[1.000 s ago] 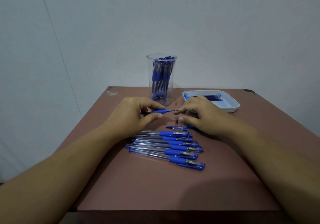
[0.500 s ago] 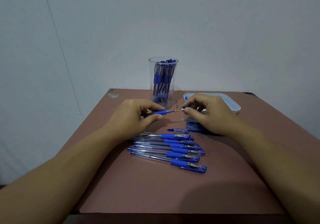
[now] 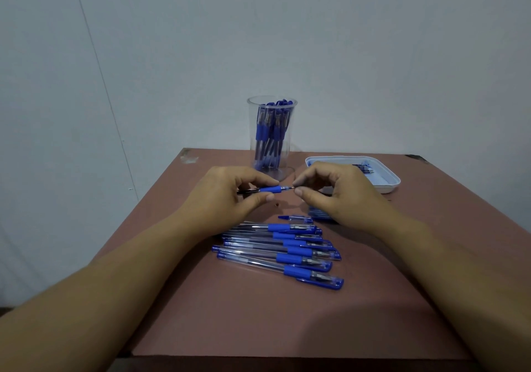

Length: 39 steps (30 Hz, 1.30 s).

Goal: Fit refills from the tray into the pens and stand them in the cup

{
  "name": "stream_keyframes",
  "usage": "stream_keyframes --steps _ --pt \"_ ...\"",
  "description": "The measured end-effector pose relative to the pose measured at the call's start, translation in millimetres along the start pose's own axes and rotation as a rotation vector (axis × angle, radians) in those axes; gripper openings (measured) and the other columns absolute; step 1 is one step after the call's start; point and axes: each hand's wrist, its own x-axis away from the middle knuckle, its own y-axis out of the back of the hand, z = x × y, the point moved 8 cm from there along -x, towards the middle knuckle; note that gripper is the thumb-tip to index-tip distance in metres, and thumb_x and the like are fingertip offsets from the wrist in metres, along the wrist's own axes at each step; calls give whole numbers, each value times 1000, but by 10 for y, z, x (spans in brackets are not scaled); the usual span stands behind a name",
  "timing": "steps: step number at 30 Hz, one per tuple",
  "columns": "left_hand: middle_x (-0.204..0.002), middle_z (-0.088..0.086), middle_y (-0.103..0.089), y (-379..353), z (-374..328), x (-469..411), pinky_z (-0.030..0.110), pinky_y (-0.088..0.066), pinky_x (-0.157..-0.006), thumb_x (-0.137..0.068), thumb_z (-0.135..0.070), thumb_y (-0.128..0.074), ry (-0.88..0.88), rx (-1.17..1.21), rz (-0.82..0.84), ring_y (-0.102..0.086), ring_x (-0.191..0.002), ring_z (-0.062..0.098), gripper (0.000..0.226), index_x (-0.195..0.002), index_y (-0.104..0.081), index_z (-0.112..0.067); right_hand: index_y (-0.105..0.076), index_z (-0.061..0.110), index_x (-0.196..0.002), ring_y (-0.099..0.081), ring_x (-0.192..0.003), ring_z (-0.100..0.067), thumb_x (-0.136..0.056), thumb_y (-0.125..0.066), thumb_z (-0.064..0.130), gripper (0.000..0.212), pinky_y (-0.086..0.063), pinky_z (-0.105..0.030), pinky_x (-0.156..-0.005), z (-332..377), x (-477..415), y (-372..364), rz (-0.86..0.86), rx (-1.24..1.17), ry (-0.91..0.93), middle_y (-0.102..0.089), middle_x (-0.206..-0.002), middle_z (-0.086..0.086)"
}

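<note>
1. Your left hand (image 3: 230,199) grips the pen (image 3: 270,190) by its blue sleeve, forefinger above and thumb below; the pen lies level above the table (image 3: 258,328), point toward your right.
2. Your right hand (image 3: 342,196) pinches the pen's point end between thumb and forefinger, the other fingers curled; whether a separate small part sits in that pinch is too small to tell.
3. Both hands hang just in front of the cup (image 3: 251,130); it stands upright near the table's far edge, clear, with blue cup pens (image 3: 274,133) standing inside.
4. The tray (image 3: 388,183) sits right of the cup, just behind your right hand; dark refills (image 3: 362,167) lie in it, partly hidden by that hand.
5. The row (image 3: 287,249) of pens lies on the table nearer you, side by side, caps toward the right; a loose cap (image 3: 296,218) lies just beyond it.
6. Blue bits (image 3: 317,213) lie under your right hand; you cannot tell what they are.
</note>
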Motion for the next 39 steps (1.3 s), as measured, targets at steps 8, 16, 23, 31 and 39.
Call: stream_keyframes --steps 8,16,23,31,39 --pt "-88 -19 -72 -8 65 -6 24 -52 -70 -85 -36 -73 53 -53 8 -63 -77 2 20 -105 -73 -39 -69 22 -105 -63 -82 -1 -88 -70 13 19 -48 -11 -75 -106 -39 -59 28 65 -45 -68 -89 9" --pt "-71 -30 -57 121 167 -14 1 -38 -63 -84 -32 -74 128 -74 -94 -56 -73 -15 22 -107 -74 -31 -67 29 -102 -60 -80 3 -88 -69 13 21 -46 -8 -74 -179 -55 105 -42 123 -81 -65 -84 16" --pt "-74 -22 -64 223 248 -5 4 -42 -63 -85 -33 -74 155 -72 -105 -59 -76 -9 21 -106 -74 -33 -68 29 -107 -57 -91 4 -90 -69 20 19 -41 -7 -73 -280 -169 43 108 240 -103 -65 -98 15" --pt "-72 -10 -69 382 354 37 14 -45 -58 -83 -34 -76 157 -11 -124 -59 -67 8 17 -92 -70 -47 -66 25 -122 -53 -90 -5 -91 -66 26 30 -37 -16 -74 -241 -553 -349 370 462 -32 -62 -110 7" --pt "-69 -14 -68 404 342 32 18 -46 -55 -82 -33 -76 123 -17 -119 -60 -66 11 20 -90 -68 -50 -70 25 -116 -50 -90 -3 -92 -65 28 25 -33 -17 -77 -274 -689 -511 409 512 -4 -63 -103 7"
